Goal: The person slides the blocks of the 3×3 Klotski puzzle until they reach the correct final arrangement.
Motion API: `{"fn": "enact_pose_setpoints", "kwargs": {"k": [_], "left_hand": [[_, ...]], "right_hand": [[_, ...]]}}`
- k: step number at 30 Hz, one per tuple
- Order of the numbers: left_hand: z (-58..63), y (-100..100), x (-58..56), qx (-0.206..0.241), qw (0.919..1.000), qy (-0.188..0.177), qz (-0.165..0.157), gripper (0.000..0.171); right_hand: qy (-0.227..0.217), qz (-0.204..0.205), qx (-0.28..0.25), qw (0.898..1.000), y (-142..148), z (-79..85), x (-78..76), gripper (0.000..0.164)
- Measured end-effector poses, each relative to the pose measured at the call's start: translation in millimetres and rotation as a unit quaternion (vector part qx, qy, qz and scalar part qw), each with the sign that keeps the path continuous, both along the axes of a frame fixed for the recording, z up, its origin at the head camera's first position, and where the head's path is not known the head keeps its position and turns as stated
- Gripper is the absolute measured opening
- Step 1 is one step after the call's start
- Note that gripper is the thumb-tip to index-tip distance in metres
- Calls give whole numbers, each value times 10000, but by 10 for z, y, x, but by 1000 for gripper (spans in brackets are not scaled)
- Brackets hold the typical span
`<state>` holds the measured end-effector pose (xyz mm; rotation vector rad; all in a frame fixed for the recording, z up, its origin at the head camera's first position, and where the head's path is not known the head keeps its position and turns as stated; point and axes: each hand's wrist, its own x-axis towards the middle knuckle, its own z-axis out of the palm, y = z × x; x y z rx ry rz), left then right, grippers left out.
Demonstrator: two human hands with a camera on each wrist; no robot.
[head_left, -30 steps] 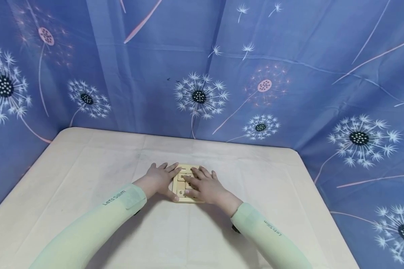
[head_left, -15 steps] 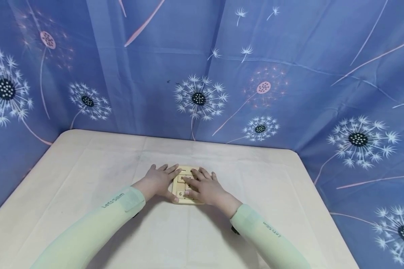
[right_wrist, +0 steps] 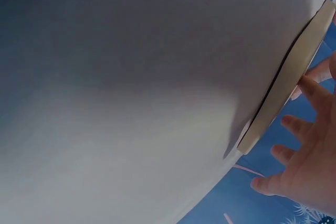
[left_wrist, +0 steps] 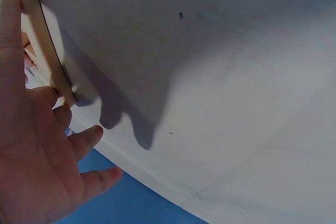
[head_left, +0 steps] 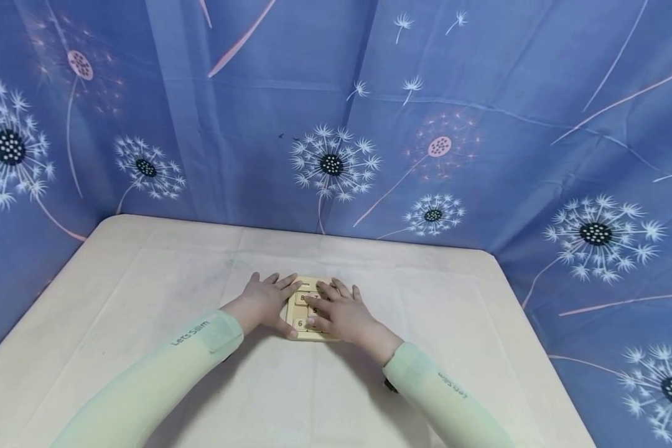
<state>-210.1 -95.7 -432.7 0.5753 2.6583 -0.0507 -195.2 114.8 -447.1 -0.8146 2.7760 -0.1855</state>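
At far left, blue curtain (head_left: 30, 267) with printed dandelions, slightly lower in the head view than a second ago, as with the pale table (head_left: 453, 298) in front. Next, left sleeve (head_left: 157, 373), pale green and lettered, cut off by the lower border. Then left hand (head_left: 260, 303), fingers spread and nearly straight, thumb on the near left corner of the yellowish number board (head_left: 315, 337), index finger on its far left part, remaining fingers off it; same placement as half a second ago, without a closed grasp. At centre, flat on the table between both hands, the board itself: tile 8 (head_left: 302, 298) above a bare cell, tile 6 (head_left: 299, 323) below; to their right, tile 7 (head_left: 316, 296), partly covered, and tile 5 (head_left: 315, 311); same visible layout as in both earlier frames. Over the right part, right hand (head_left: 346, 313), fingers extended and fanned, thumb beside tile 6, index finger close to tiles 8 and 7, likewise little changed, nothing gripped; fingertip pressure impossible to judge. Beneath it, right side of the board hidden. At far right, right sleeve (head_left: 445, 392), likewise cropped, with a small dark object under its cuff, unidentifiable.
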Motion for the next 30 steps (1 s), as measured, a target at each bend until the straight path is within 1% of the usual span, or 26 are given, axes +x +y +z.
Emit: {"fn": "enact_pose_setpoints", "kwargs": {"k": [13, 21, 30], "left_hand": [[-1, -11, 1, 2, 10000, 21, 16, 115], [-10, -21, -4, -22, 10000, 0, 27, 115], [21, 9, -4, -7, 9999, -103, 91, 116]], "right_hand": [[-10, 86, -143, 9999, 36, -20, 38, 55], [-25, 178, -174, 9997, 35, 0, 73, 53], [-109, 96, -238, 9996, 49, -8, 83, 53]]}}
